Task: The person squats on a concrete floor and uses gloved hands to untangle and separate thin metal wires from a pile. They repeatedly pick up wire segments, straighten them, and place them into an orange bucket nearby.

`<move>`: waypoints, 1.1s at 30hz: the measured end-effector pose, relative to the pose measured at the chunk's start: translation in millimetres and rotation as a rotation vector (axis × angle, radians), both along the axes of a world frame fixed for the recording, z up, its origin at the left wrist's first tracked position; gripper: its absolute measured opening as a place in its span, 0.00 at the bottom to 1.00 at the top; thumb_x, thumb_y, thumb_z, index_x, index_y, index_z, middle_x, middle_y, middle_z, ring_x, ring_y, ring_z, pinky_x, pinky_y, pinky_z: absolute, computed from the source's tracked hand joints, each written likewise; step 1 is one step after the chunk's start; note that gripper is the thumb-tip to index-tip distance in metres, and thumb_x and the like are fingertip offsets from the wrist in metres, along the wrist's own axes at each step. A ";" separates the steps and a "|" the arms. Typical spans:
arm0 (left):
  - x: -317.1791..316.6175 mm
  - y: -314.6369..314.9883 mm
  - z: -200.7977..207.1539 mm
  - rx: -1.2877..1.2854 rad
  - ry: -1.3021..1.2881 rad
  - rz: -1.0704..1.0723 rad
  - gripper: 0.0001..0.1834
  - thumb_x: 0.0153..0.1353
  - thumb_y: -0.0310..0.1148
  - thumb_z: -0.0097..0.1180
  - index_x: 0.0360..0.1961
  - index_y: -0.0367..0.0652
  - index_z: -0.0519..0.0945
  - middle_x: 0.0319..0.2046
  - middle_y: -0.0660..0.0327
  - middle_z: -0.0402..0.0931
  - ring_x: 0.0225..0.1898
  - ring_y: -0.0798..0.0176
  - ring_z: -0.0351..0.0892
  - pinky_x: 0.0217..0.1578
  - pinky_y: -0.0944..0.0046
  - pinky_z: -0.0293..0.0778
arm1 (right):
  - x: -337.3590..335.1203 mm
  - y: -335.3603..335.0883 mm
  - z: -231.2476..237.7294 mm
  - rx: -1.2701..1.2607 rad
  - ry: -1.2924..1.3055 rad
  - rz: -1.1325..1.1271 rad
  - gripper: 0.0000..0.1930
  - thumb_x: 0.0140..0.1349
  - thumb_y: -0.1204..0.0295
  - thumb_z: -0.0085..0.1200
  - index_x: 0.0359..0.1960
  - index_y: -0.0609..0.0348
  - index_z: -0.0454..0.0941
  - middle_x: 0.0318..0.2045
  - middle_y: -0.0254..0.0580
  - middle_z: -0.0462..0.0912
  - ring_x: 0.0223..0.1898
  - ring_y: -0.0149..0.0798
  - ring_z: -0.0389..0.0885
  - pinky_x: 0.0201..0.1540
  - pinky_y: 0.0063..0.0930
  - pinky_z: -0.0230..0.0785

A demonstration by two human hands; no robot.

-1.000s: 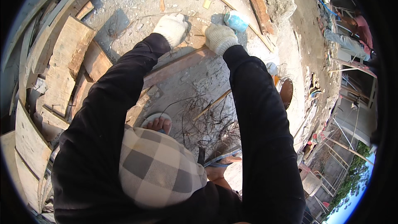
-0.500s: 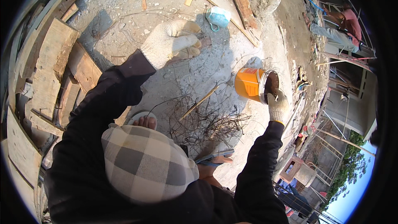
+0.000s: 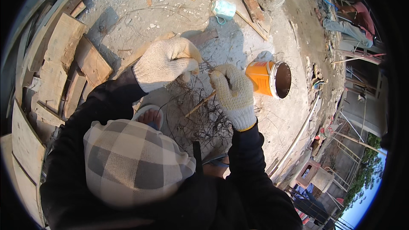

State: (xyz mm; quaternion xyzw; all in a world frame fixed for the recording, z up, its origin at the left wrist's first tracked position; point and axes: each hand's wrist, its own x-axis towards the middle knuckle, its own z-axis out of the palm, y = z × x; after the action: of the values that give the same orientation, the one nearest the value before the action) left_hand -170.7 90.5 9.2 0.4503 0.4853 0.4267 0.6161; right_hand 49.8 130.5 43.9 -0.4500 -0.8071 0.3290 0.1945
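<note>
The right hand, in a knitted white glove, has its grip pinched at thumb and forefinger on a thin wire-like piece, which sits between the two hands above the concrete ground. The left hand, gloved alike, is curled just beside it with fingertips turned inward; I cannot tell whether its grip is closed on anything. Below the hands a tangle of thin wire spreads over the ground, a narrow wooden stick lying across it. Just beyond the right hand, toward the ground's rubble-strewn right edge, is an open orange bucket. Farther out, toward the far edge, lies a pale blue cup-like container near a long wooden strip. Rough planks are heaped along the left edge.
</note>
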 end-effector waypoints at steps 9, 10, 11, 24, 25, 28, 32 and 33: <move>-3.1 -0.5 7.9 0.053 0.317 0.035 0.14 0.65 0.36 0.63 0.47 0.40 0.79 0.34 0.60 0.83 0.32 0.67 0.83 0.35 0.66 0.79 | 7.2 -5.0 0.7 0.419 -0.171 0.122 0.04 0.61 0.71 0.61 0.36 0.55 0.81 0.30 0.43 0.83 0.31 0.49 0.83 0.35 0.37 0.74; -3.0 -1.3 8.1 0.200 0.360 0.020 0.16 0.64 0.37 0.64 0.48 0.40 0.80 0.36 0.59 0.83 0.33 0.66 0.84 0.36 0.65 0.79 | 6.8 -4.6 1.0 0.425 -0.182 0.116 0.04 0.60 0.71 0.62 0.35 0.55 0.81 0.30 0.43 0.83 0.31 0.48 0.83 0.35 0.37 0.74; -3.1 -2.6 7.9 0.350 0.402 0.020 0.17 0.64 0.38 0.65 0.49 0.40 0.80 0.38 0.59 0.83 0.34 0.65 0.84 0.37 0.64 0.79 | 5.5 -5.0 1.4 0.429 -0.166 0.125 0.05 0.60 0.71 0.62 0.35 0.54 0.81 0.30 0.42 0.83 0.31 0.49 0.82 0.35 0.38 0.74; -3.1 -25.9 -32.0 0.410 0.402 -0.053 0.16 0.66 0.43 0.63 0.47 0.44 0.86 0.37 0.59 0.86 0.38 0.61 0.85 0.44 0.57 0.80 | -14.0 -14.6 7.8 0.470 -0.154 0.315 0.05 0.61 0.71 0.60 0.37 0.57 0.81 0.28 0.47 0.82 0.30 0.52 0.81 0.34 0.40 0.73; 3.5 -28.9 -43.2 0.487 0.499 -0.037 0.16 0.65 0.44 0.61 0.48 0.47 0.85 0.39 0.59 0.85 0.39 0.58 0.84 0.44 0.56 0.80 | -11.8 -16.4 7.4 0.409 -0.164 0.338 0.05 0.62 0.71 0.59 0.37 0.58 0.81 0.28 0.48 0.82 0.30 0.52 0.81 0.34 0.40 0.73; 10.9 -41.5 -71.1 0.591 0.227 0.009 0.17 0.65 0.44 0.61 0.50 0.48 0.84 0.43 0.59 0.84 0.43 0.56 0.83 0.48 0.55 0.78 | 3.6 -20.6 7.3 -0.570 0.125 0.130 0.07 0.64 0.72 0.57 0.42 0.58 0.81 0.27 0.45 0.81 0.25 0.50 0.79 0.30 0.38 0.72; -3.1 -49.8 -64.7 0.636 0.654 -0.183 0.16 0.64 0.42 0.61 0.49 0.48 0.84 0.44 0.59 0.83 0.42 0.53 0.82 0.46 0.58 0.78 | 27.1 -24.0 1.3 -0.155 0.026 0.268 0.07 0.61 0.74 0.61 0.41 0.57 0.81 0.28 0.44 0.81 0.26 0.50 0.80 0.31 0.37 0.72; -11.9 -48.1 -60.8 0.416 0.583 -0.131 0.14 0.65 0.41 0.61 0.46 0.46 0.85 0.42 0.59 0.84 0.39 0.58 0.83 0.42 0.61 0.79 | 33.3 -21.6 0.0 0.232 -0.111 0.380 0.08 0.61 0.74 0.62 0.41 0.57 0.81 0.29 0.44 0.82 0.27 0.50 0.80 0.32 0.37 0.73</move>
State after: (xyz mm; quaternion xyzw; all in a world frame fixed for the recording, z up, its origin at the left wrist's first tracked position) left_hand -182.6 42.4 -51.6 0.6987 0.5136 0.3298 0.3732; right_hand 83.0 108.8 43.9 -0.2818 -0.9194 0.2392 0.1346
